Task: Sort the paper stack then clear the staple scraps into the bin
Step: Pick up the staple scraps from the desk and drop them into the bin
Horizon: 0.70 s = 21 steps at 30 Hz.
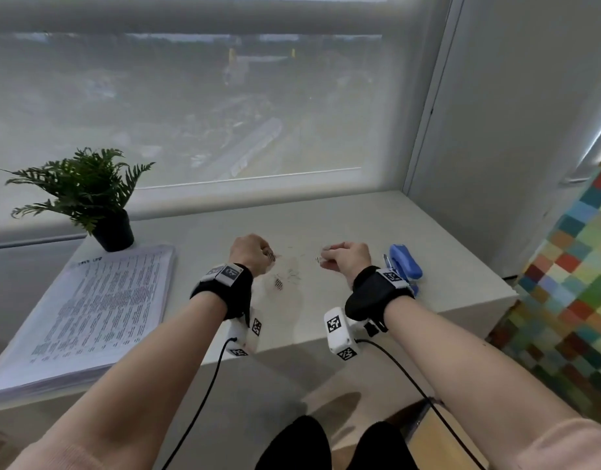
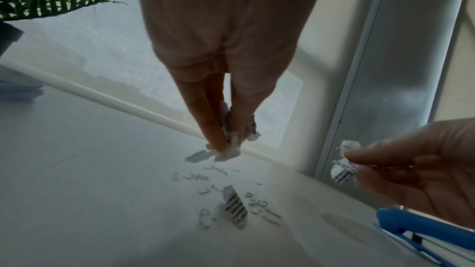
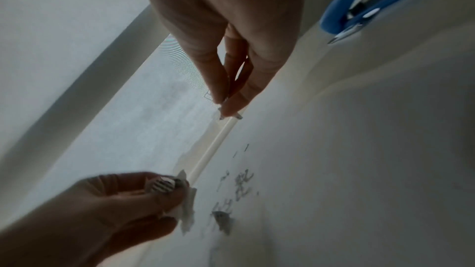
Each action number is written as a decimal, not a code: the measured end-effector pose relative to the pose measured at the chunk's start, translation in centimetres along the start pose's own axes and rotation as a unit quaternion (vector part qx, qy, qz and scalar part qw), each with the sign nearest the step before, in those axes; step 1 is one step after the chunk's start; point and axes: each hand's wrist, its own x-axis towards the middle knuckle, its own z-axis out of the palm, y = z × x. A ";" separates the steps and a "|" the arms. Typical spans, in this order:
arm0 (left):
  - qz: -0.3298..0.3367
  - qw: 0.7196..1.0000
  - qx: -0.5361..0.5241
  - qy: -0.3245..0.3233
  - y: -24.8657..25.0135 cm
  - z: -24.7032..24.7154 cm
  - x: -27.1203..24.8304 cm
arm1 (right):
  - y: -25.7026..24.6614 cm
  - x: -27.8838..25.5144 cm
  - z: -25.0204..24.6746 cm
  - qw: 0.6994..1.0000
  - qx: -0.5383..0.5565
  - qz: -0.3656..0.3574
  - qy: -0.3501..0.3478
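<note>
My left hand (image 1: 255, 254) hovers just above the white table and pinches several torn paper scraps (image 2: 228, 145) between thumb and fingers. My right hand (image 1: 339, 256) is raised a little to the right and pinches one printed paper scrap (image 2: 343, 172). Between the hands, loose bent staples (image 2: 259, 206) and a striped paper scrap (image 2: 235, 207) lie scattered on the table (image 1: 360, 225). The printed paper stack (image 1: 99, 307) lies flat at the left. No bin is in view.
A blue stapler (image 1: 406, 262) lies just right of my right hand. A potted fern (image 1: 89, 195) stands behind the paper stack. The window with a drawn blind runs along the table's far edge; a wall closes the right corner.
</note>
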 end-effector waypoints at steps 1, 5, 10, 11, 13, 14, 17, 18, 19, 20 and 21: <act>-0.001 1.000 -0.007 0.000 0.3 0.0 -0.1 | 0.0 -0.2 -0.2 1.000 0.028 0.001 -0.001; -0.004 0.998 -0.069 0.001 1.9 0.6 -0.1 | 0.3 -1.7 -1.2 0.995 0.103 0.006 -0.002; -0.022 0.970 -0.239 -0.032 5.6 3.2 -0.1 | -0.2 -2.6 -4.3 0.976 0.219 -0.004 0.011; -0.023 0.958 -0.281 -0.045 6.6 3.8 -0.1 | -0.5 -2.6 -5.1 0.974 0.227 -0.011 0.012; -0.020 0.932 -0.356 -0.064 8.4 5.0 -0.1 | -1.4 -2.5 -6.8 0.971 0.236 -0.030 0.018; -0.016 0.920 -0.386 -0.072 9.2 5.6 -0.1 | -1.8 -2.4 -7.8 0.970 0.240 -0.037 0.024; -0.007 0.895 -0.433 -0.108 11.3 7.1 -0.5 | -2.6 -2.3 -11.1 0.967 0.247 -0.042 0.044; -0.003 0.890 -0.438 -0.125 12.0 7.6 -0.7 | -2.7 -2.4 -12.3 0.966 0.251 -0.042 0.053; 0.003 0.886 -0.441 -0.144 12.7 8.1 -0.9 | -2.7 -2.6 -13.4 0.963 0.259 -0.042 0.061; 0.009 0.880 -0.445 -0.164 13.5 8.8 -1.1 | -2.6 -2.8 -14.6 0.960 0.267 -0.040 0.070; 0.015 0.874 -0.450 -0.183 14.3 9.5 -1.5 | -2.4 -3.2 -15.8 0.959 0.271 -0.039 0.075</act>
